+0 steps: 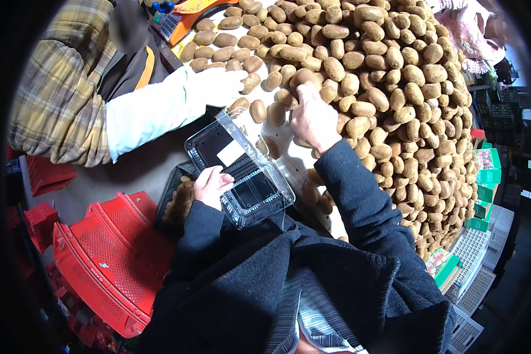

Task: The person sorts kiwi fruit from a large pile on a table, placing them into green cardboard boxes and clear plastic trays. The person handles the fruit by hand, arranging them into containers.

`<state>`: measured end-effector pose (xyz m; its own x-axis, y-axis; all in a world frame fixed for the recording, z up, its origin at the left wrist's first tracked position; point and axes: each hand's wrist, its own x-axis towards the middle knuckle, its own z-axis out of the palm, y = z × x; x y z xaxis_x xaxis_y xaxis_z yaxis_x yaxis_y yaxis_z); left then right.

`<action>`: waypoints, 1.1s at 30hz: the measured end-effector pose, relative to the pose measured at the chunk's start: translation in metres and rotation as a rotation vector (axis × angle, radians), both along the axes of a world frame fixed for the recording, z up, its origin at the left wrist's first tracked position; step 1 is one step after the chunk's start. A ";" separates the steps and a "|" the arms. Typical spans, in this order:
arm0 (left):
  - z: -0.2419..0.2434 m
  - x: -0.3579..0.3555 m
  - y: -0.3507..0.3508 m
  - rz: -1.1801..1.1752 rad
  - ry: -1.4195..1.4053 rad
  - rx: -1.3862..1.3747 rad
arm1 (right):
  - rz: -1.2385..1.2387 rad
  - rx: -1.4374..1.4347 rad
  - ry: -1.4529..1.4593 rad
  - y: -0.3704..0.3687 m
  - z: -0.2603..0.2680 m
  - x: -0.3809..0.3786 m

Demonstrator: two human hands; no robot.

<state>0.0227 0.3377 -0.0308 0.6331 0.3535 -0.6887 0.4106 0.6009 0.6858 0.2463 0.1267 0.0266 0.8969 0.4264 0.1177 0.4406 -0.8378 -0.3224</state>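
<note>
My left hand grips the side of a clear plastic clamshell box, whose lid is swung back. A white label shows on the lid, and I see no fruit in the box. Over the near edge of a large heap of brown kiwifruit, my right hand has its fingers on one slightly blurred kiwifruit. Its thumb side is partly hidden. Loose kiwifruit lie on the white tabletop between the box and the heap.
At the left, a co-worker's white-gloved hand touches loose kiwifruit. Red plastic crates stand low at left, beside a dark crate holding kiwifruit. Green cartons and white plastic crates line the right. An orange object sits at the top.
</note>
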 end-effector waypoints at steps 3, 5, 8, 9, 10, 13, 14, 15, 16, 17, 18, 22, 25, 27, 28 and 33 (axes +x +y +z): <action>0.002 0.003 0.001 -0.005 0.011 0.011 | 0.093 0.096 0.056 0.006 0.003 -0.020; 0.002 0.002 0.001 0.012 0.016 0.027 | 0.062 0.133 -0.047 0.007 0.004 -0.014; 0.001 -0.001 0.002 0.004 0.024 0.013 | -0.007 0.130 -0.235 0.007 0.002 0.031; 0.001 -0.002 0.003 0.002 0.045 0.026 | -0.018 -0.028 -0.204 0.008 -0.001 0.046; 0.001 -0.003 0.002 -0.006 0.020 0.006 | -0.010 -0.173 -0.103 0.011 -0.006 0.055; 0.001 -0.004 -0.001 -0.023 -0.009 0.003 | 0.048 -0.301 -0.129 0.030 -0.024 0.070; 0.001 -0.003 -0.002 -0.030 -0.013 0.003 | 0.023 -0.367 -0.109 0.037 -0.027 0.074; 0.001 -0.001 -0.003 -0.032 -0.007 0.009 | -0.008 -0.290 -0.166 0.039 -0.030 0.074; 0.001 -0.001 -0.003 -0.042 -0.029 0.004 | -0.035 -0.257 -0.170 0.042 -0.032 0.072; 0.001 0.000 -0.003 -0.046 -0.026 0.006 | -0.072 -0.254 -0.154 0.043 -0.032 0.073; -0.001 -0.001 -0.003 -0.040 -0.038 0.005 | -0.057 -0.275 -0.174 0.041 -0.030 0.072; -0.006 -0.003 0.004 0.020 0.009 0.021 | -0.047 -0.116 0.223 0.016 -0.007 0.084; -0.008 -0.003 0.012 0.036 0.057 0.041 | -0.040 0.753 0.649 -0.017 0.011 0.076; -0.008 -0.002 0.017 0.055 0.056 0.008 | -0.140 1.364 1.362 -0.049 0.027 0.058; -0.009 -0.001 0.018 0.053 0.059 0.002 | -0.150 1.565 1.427 -0.053 0.027 0.042; -0.009 0.005 0.019 0.055 0.101 -0.031 | -0.119 1.610 1.403 -0.043 0.006 -0.015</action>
